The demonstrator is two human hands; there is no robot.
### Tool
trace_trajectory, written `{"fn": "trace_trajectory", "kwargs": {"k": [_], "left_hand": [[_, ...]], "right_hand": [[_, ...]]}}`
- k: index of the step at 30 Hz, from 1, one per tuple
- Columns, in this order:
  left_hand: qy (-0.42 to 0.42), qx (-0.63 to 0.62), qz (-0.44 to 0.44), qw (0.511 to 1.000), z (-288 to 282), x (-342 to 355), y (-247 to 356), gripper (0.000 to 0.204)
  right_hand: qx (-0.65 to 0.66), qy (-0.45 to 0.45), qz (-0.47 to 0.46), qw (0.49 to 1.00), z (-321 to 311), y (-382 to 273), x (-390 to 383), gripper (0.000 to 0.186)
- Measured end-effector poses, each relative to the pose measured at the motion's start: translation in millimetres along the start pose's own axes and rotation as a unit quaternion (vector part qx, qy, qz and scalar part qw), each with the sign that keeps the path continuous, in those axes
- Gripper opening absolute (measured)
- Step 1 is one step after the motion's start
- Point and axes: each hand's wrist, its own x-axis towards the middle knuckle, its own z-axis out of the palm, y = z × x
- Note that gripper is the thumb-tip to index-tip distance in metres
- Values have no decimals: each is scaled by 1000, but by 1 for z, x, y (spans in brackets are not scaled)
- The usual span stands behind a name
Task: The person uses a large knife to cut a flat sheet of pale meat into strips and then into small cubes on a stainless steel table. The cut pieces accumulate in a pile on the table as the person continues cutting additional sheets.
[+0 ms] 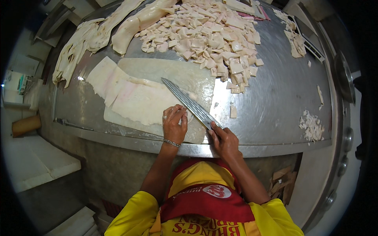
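A pale sheet of pork skin [138,100] lies across the white cutting board [157,67], its left end reaching past the board's edge. At the sheet's right end rests my left hand [175,122], fingers bent and closed together against the skin. My right hand [224,139] grips the handle of a large knife [187,100] with a long grey blade. The blade slants up and to the left over the board, just right of my left fingertips. What the fingertips pinch is partly hidden.
A big heap of cut skin pieces [208,35] covers the steel table's [283,90] far middle. Long uncut sheets [78,47] lie at the far left. A thin metal tool [73,124] is near the left front edge. White scraps [312,126] sit at the right.
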Motion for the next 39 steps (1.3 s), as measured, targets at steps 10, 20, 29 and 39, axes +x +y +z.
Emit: {"fn": "trace_trajectory", "kwargs": {"k": [10,20,29,39], "left_hand": [[3,-9,-22,1000,2,3,-3,30],[-23,7,-23,999,2,15,-14,34],[-23,14,-24,999,-2,15,-13,33],[-17,3,-6,1000,-2,16,-14,34]], "right_hand": [[40,-33,33,998,-31,0,-19,30],[167,-83,94,978,-43,-4,-29,30],[81,-53,81,992,-21,-17,-18,29],[15,-2,78,997,-36,3,-61,33]]}}
